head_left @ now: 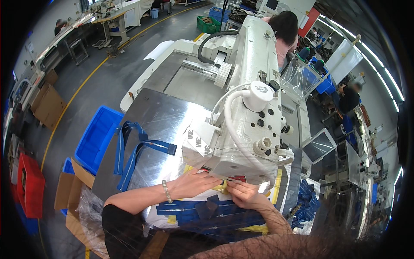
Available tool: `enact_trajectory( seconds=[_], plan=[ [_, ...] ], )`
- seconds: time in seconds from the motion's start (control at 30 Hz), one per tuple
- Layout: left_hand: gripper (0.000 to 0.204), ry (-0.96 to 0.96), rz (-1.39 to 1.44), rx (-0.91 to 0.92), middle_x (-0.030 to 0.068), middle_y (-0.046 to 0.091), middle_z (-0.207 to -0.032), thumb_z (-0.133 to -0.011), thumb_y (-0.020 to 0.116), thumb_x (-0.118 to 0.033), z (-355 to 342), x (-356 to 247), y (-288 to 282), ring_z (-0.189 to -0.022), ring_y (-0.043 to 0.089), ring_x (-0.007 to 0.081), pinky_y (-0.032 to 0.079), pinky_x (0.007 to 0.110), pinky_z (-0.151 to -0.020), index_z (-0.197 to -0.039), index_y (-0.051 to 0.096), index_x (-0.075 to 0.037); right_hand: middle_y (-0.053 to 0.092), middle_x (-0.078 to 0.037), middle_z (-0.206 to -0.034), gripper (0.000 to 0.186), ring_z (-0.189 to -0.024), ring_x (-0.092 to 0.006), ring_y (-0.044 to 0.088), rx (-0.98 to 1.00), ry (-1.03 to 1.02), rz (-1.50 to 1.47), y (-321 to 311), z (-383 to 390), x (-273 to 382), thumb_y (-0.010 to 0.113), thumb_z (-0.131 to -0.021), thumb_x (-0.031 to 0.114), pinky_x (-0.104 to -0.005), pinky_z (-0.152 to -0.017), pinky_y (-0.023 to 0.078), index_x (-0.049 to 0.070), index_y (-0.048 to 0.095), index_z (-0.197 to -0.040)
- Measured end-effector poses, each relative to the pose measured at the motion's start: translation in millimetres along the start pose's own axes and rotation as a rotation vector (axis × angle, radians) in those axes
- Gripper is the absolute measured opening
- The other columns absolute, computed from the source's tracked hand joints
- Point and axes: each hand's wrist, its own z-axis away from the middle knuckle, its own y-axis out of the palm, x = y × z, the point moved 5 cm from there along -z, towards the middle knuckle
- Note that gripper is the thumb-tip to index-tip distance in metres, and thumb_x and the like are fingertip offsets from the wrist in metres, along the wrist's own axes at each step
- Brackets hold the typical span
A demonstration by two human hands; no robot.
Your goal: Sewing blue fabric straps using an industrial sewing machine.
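At the near side of a steel table (168,108), blue strips (183,207) on a yellow-and-white sheet (171,219); beyond, in the way of the fingertips' view, a white sewing-machine head (254,134); leftward, a blue strap (158,146). Left hand (194,184) flattish, right hand (246,194) curled, close together; cannot tell whether gripping.

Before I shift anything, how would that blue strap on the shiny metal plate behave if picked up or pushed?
The blue strap would probably flop, since it lies loosely bent. It looks light for its length, being a narrow, flat band. On the smooth metal plate, it would likely slide.
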Motion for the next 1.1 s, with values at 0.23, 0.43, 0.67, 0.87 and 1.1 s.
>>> enact_trajectory(
  seconds=[0.23, 0.43, 0.67, 0.87, 1.1],
  plan=[
    [0.040, -0.026, 0.110, 0.030, -0.0045, 0.057, -0.122, -0.089, 0.043, -0.017, 1, 3, 0, -0.111, 0.053, 0.0106, 0.038, 0.038, -0.096, -0.128, 0.050, -0.015, 0.066, -0.009, -0.101, 0.032, -0.089, -0.0230, 0.066, -0.017, -0.037, 0.025, -2, -3, 4, 0.072, -0.071, 0.010, -0.0307, -0.077, 0.055, 0.005, 0.064, -0.101],
    [0.041, -0.036, 0.230, 0.132, -0.0051, 0.053, -0.130, -0.089, 0.041, -0.014, -3, 11, 7, -0.111, 0.054, 0.0139, 0.043, 0.039, -0.091, -0.129, 0.049, -0.017, 0.061, -0.010, -0.104, 0.040, -0.092, -0.0297, 0.061, -0.052, -0.055, 0.062, 1, -4, 1, 0.073, -0.073, 0.020, -0.0391, -0.074, 0.052, 0.006, 0.061, -0.108],
    [0.040, -0.016, 0.169, 0.093, -0.0067, 0.053, -0.130, -0.088, 0.045, -0.015, 4, 13, 13, -0.103, 0.056, 0.0144, 0.044, 0.035, -0.080, -0.127, 0.051, -0.020, 0.060, -0.009, -0.105, 0.048, -0.093, -0.0284, 0.061, 0.087, 0.072, 0.136, 17, -3, -9, 0.072, -0.074, 0.031, -0.0401, -0.070, 0.053, 0.011, 0.059, -0.116],
    [0.036, -0.028, 0.152, -0.129, 0.0008, 0.063, -0.104, -0.080, 0.061, -0.025, 8, 15, -2, -0.089, 0.061, 0.0156, 0.044, 0.032, -0.075, -0.113, 0.059, -0.011, 0.061, -0.011, -0.099, 0.046, -0.087, -0.0266, 0.063, 0.131, 0.079, 0.234, 17, -9, -5, 0.070, -0.074, 0.030, -0.0371, -0.060, 0.054, 0.011, 0.058, -0.114],
    [0.037, -0.073, 0.125, -0.154, 0.0027, 0.063, -0.091, -0.078, 0.065, -0.029, 5, 14, -11, -0.085, 0.061, 0.0178, 0.044, 0.032, -0.075, -0.107, 0.060, -0.008, 0.061, -0.012, -0.096, 0.047, -0.088, -0.0304, 0.062, 0.178, 0.077, 0.142, 11, -14, -6, 0.070, -0.073, 0.029, -0.0406, -0.071, 0.052, 0.007, 0.057, -0.113]
  ],
)
